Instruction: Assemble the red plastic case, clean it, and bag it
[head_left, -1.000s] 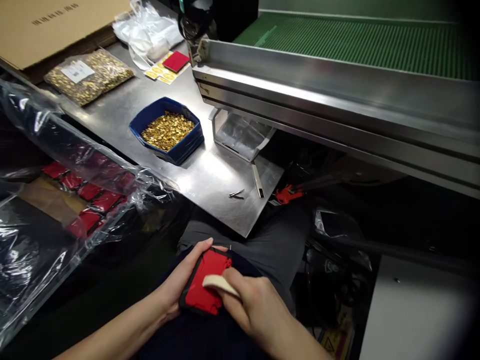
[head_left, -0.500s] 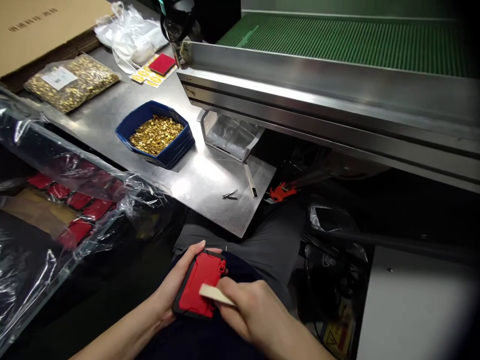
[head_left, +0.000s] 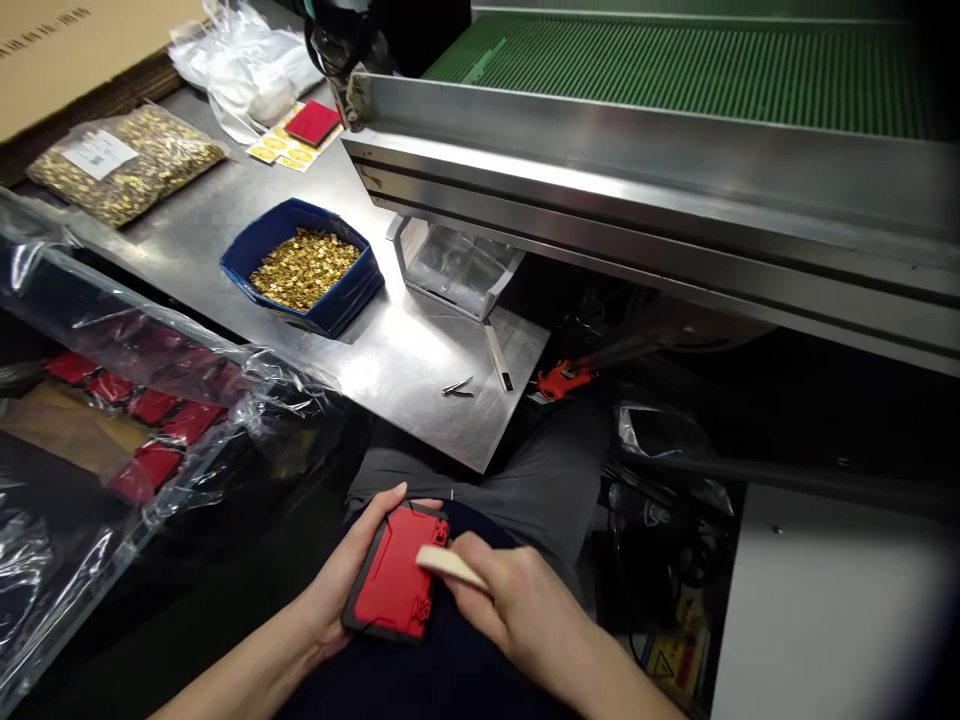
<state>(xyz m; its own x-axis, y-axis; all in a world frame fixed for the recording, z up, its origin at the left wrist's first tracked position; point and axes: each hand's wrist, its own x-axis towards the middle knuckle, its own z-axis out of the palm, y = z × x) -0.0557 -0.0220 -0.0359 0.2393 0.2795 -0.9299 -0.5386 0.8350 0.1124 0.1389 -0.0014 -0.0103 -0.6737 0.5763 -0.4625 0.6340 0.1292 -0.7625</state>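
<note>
Low over my lap, my left hand [head_left: 352, 570] is wrapped around a red and black rectangular case [head_left: 394, 570], its thumb along the upper left edge. Small moulded details show on the case's right side. My right hand [head_left: 506, 605] grips a flat cream-coloured stick [head_left: 450, 565], whose blunt end points left over the red face. The stick's other end is hidden in the fingers, so I cannot tell whether it touches the case. Nippers [head_left: 458, 388] and a slim white-handled tool [head_left: 496, 356] lie on the metal table [head_left: 442, 430] ahead.
A blue bin [head_left: 345, 300] of small gold-coloured pieces stands on the table, near a bag [head_left: 161, 160] of similar pieces. A grey tray [head_left: 457, 270] sits under the conveyor [head_left: 637, 75] edge. Red-handled pliers [head_left: 562, 380] lie beyond the table corner. Plastic-lined red pieces [head_left: 154, 465] are left.
My right hand and the stick have shifted slightly right and up, uncovering the case's lower right detail. The left hand keeps its hold. The whole view has shifted a little.
</note>
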